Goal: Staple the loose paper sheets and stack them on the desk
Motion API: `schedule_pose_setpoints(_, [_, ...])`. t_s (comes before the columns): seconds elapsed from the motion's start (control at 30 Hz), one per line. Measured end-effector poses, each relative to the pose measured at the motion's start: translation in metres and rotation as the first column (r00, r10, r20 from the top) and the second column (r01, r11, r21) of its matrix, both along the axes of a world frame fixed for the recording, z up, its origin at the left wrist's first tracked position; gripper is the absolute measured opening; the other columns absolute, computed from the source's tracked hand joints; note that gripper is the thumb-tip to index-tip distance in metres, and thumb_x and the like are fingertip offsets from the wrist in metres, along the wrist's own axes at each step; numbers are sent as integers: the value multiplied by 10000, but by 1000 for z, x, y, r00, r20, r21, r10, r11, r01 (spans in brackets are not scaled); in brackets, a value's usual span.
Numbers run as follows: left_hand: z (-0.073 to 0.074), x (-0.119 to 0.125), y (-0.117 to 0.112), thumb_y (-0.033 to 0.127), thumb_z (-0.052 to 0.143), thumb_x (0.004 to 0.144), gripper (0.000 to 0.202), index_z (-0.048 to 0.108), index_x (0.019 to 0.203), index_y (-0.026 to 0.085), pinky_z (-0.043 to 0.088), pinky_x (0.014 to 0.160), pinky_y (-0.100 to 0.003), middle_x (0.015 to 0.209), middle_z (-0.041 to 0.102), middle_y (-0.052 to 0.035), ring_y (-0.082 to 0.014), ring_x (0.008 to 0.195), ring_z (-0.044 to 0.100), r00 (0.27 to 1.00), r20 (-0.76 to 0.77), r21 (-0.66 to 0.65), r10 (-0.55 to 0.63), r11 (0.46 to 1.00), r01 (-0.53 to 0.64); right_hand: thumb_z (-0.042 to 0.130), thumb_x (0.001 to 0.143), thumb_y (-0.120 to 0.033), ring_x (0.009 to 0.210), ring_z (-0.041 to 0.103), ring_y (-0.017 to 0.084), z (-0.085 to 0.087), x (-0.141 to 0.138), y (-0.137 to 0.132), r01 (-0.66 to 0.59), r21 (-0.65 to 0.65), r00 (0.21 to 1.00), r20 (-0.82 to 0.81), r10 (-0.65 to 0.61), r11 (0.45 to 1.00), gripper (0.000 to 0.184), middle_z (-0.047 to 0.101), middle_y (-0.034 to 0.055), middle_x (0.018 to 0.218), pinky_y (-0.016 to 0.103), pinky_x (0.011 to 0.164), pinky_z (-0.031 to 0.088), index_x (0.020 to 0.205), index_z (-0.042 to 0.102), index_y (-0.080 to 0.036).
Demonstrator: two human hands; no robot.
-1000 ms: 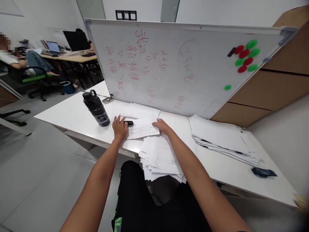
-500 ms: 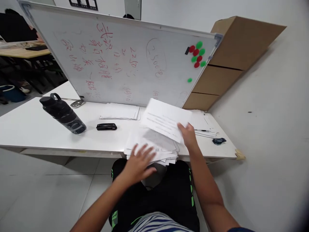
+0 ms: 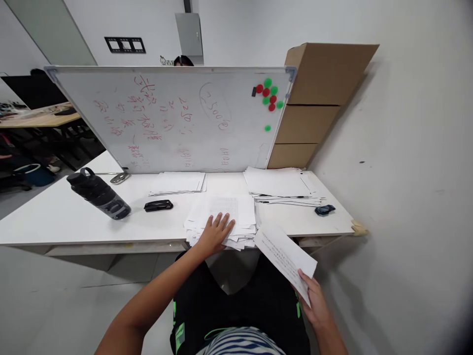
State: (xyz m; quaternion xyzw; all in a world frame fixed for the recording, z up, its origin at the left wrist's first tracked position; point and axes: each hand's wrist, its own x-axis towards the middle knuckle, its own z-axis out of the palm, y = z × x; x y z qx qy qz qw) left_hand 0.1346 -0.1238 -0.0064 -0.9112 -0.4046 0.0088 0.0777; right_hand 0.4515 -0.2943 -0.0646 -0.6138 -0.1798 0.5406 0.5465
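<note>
My left hand lies flat with spread fingers on an uneven stack of printed papers at the desk's front edge. In my right hand a printed sheet of paper is pinched by its lower right corner. That sheet hangs tilted over my right thigh, just off the desk edge, with lines of text facing up. Whether it is one sheet or more I cannot tell. Left of the stack lies a black stapler.
Behind are two more paper piles, one left and one right. A black water bottle leans in view at left. A whiteboard and cardboard boxes stand at the back. A dark small object lies right.
My right hand has drawn the sheet from above the stack down and right, past the desk edge. My left hand has settled on the stack. The view has tilted upward.
</note>
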Motion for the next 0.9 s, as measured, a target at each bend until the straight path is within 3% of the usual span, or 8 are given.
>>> schedule_pose_setpoints(0.1, [0, -1, 12, 436, 721, 734, 986, 222, 1564, 249, 217, 1148, -590, 1631, 178, -146, -383, 1484, 178, 1000, 3, -25, -4, 1000, 4, 645, 737, -535, 1078, 661, 375, 15, -1, 17, -15, 50, 1000, 7, 15, 999, 644, 718, 54, 1162, 527, 751, 649, 1367, 541, -446])
schedule_pose_setpoints(0.23, [-3, 0, 14, 443, 719, 740, 976, 231, 1561, 243, 197, 1164, -574, 1630, 184, -140, -365, 1490, 169, 999, 40, -6, 8, 1000, -8, 625, 773, -505, 1107, 668, 348, 41, -11, 51, -83, 183, 996, 37, 77, 980, 513, 727, 61, 1149, 510, 854, 628, 1264, 638, -356])
schedule_pose_setpoints(0.37, [-2, 7, -1, 385, 728, 756, 887, 312, 1528, 251, 142, 1177, -614, 1593, 290, -156, -361, 1478, 218, 995, 71, 54, 65, 996, -69, 705, 749, -459, 1076, 688, 310, 69, -37, 99, -144, 304, 989, 12, 148, 942, 433, 746, 94, 1098, 461, 950, 569, 1112, 694, -223])
schedule_pose_setpoints(0.47, [1, 11, -26, 367, 710, 786, 806, 360, 1505, 265, 124, 1183, -638, 1545, 387, -150, -360, 1462, 267, 988, 130, 103, 84, 990, -97, 686, 788, -454, 1019, 700, 288, 91, -60, 150, -334, 343, 943, 128, 309, 878, 453, 739, 111, 1110, 435, 920, 554, 1145, 668, -176])
schedule_pose_setpoints(0.53, [0, 7, -48, 399, 655, 837, 740, 360, 1507, 289, 158, 1187, -628, 1556, 379, -117, -340, 1469, 260, 981, 190, 125, 39, 990, -64, 578, 870, -440, 1026, 691, 262, 101, -76, 186, -497, 266, 842, 379, 384, 826, 447, 729, 114, 1133, 406, 910, 538, 1211, 626, -155])
schedule_pose_setpoints(0.6, [-5, -4, -73, 400, 580, 892, 632, 394, 1490, 321, 210, 1191, -595, 1558, 383, -76, -302, 1471, 271, 966, 259, 141, 11, 989, -49, 509, 905, -360, 1060, 668, 245, 108, -90, 216, -585, 7, 571, 714, 406, 811, 387, 716, 101, 1154, 386, 916, 511, 1227, 609, -170])
schedule_pose_setpoints(0.77, [-51, -60, -147, 267, 471, 927, 616, 339, 1520, 374, 401, 1121, -521, 1459, 517, -51, -252, 1375, 451, 868, 425, 140, 258, 929, -344, 664, 798, -289, 1188, 565, 369, 105, -107, 238, -514, -201, 295, 871, 392, 834, 616, 642, 225, 1208, 499, 1003, 383, 1360, 491, -103])
schedule_pose_setpoints(0.9, [-87, -114, -192, 285, 467, 902, 694, 244, 1543, 426, 521, 963, -534, 1335, 623, -67, -290, 1225, 595, 719, 559, 129, 412, 814, -566, 523, 907, -442, 1205, 535, 354, 87, -84, 229, -357, -199, 27, 975, 223, 913, 719, 522, 231, 1362, 467, 954, 404, 1501, 288, -112])
